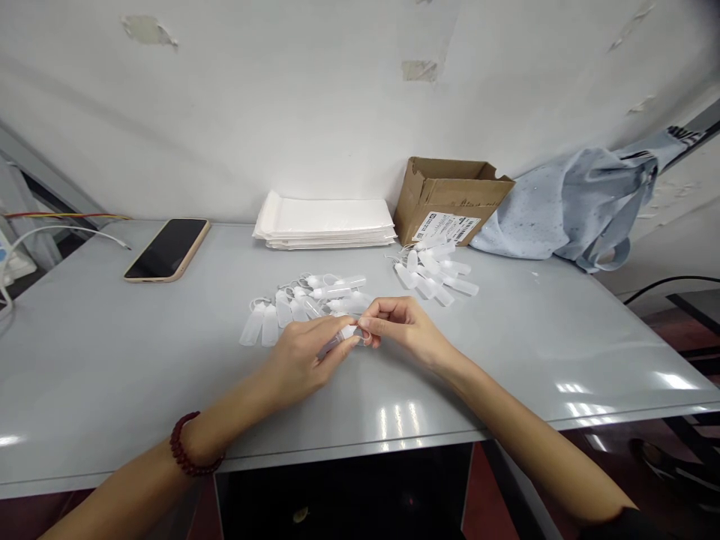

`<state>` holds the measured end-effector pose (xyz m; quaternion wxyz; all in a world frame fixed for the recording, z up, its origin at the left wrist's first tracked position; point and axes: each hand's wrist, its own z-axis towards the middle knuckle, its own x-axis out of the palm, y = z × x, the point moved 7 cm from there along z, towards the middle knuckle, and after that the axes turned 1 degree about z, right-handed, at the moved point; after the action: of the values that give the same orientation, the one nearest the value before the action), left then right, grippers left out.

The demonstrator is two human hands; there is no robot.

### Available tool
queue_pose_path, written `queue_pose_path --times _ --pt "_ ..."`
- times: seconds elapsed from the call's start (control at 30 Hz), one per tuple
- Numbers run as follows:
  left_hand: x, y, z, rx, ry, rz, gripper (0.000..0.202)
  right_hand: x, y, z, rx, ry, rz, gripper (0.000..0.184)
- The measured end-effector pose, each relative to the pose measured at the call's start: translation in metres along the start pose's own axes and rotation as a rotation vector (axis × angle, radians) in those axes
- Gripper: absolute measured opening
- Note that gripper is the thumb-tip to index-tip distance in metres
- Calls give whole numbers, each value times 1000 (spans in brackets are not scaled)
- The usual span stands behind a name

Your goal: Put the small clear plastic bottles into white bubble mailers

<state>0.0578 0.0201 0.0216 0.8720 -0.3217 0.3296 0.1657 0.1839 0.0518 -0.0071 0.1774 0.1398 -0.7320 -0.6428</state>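
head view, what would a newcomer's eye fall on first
Likely the left hand and right hand, meeting at a translucent plastic piece near the picture's centre. Then the brown cardboard box at the back, right of centre, beside pale-blue fabric. The black-screened smartphone stands out at left.

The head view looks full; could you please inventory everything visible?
Table: one, grey, centre.
Wall: one, white, behind table.
Phone: one, black screen, table's left.
Cable: one, white, left of phone.
Wires: at least two, red and yellow, left.
Envelopes: one stack, white, near wall.
Box: one, brown, right of envelopes.
Bag: one, light blue, beside box.
Plastic pieces: two groups, whitish, on table.
Held piece: one, whitish, picture centre.
Bracelet: one, dark red, left wrist.
Left hand: one, bare, holding piece.
Right hand: one, bare, touching piece.
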Motion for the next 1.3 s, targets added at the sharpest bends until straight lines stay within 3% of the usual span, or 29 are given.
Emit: queue_pose_path --times 0.43,0.6,0.77,0.87,1.0,1.17,1.3 --pt "0 -2 0 41 -7 2 16 3 -2 1 10 30 4 22" --pt "-5 -1 3 12 -51 33 19 5 6 0 -82 45 28 26" --pt "-7 8 4 -39 -40 116 22 -15 15 1 -160 -106 -71 29" --pt "-7 17 3 -63 -10 192 25 -39 18 2 -194 -288 -228 23" --pt "-12 29 4 -95 12 293 27 -65 23 3 -269 -480 -616 14" --pt "-22 37 8 -83 10 304 24 -73 19 9 -373 -493 -1097 14" --pt "-27 41 10 -72 -7 340 25 -76 9 15 -298 -513 -1340 22"
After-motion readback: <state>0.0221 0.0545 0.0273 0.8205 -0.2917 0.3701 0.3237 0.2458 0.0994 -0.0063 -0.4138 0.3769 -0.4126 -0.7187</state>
